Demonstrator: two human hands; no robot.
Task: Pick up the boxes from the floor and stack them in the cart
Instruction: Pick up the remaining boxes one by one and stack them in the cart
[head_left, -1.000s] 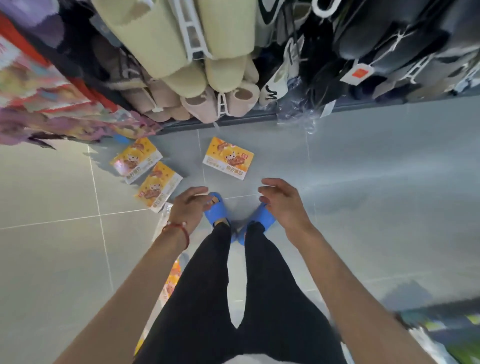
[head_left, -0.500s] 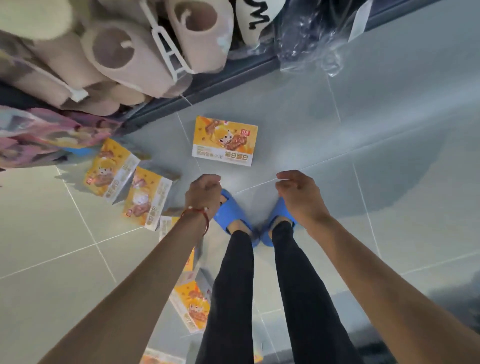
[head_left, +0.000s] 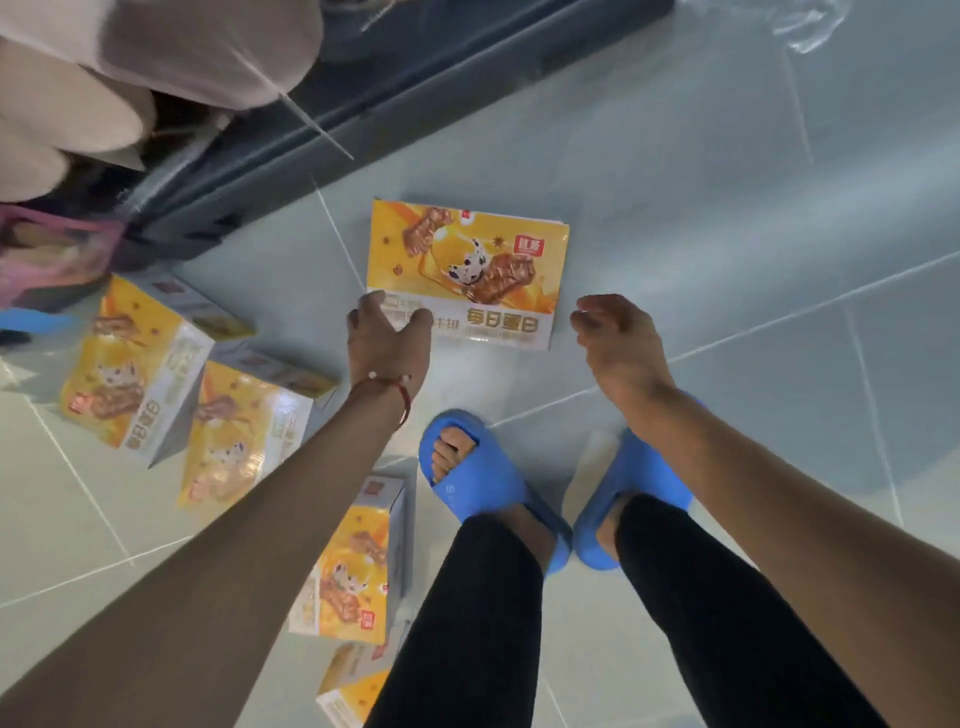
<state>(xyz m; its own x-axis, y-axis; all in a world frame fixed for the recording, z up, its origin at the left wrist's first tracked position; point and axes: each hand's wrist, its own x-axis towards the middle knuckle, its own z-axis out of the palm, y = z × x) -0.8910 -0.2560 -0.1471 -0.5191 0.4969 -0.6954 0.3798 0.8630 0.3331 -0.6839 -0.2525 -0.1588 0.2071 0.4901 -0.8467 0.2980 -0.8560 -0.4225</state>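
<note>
Pale plush slippers (head_left: 156, 57) hang at upper left above the dark shelf base (head_left: 374, 98) in a shop aisle, seen from the head camera of a person bending over a grey tiled floor (head_left: 727, 218). Five yellow snack boxes printed with a spotted cow and chocolate bars lie scattered there. The far-left box (head_left: 130, 364) lies near the shelf base, the second box (head_left: 244, 436) overlapping its near edge. The third box (head_left: 353, 566) lies nearer the person beside the left leg, and the fourth box (head_left: 353, 686) shows partly at the bottom edge. The left hand (head_left: 387, 338), a red string bracelet (head_left: 397, 389) at its wrist, reaches with fingers spread apart over the near left corner of the front box (head_left: 462, 270), which lies flat on the tiles ahead of the feet; whether the fingers touch it cannot be told. The right hand (head_left: 613, 338) hangs just beside the box's near right corner, fingers loosely curled, holding nothing. Below are blue slide sandals (head_left: 483, 488) and black leggings (head_left: 467, 623).
</note>
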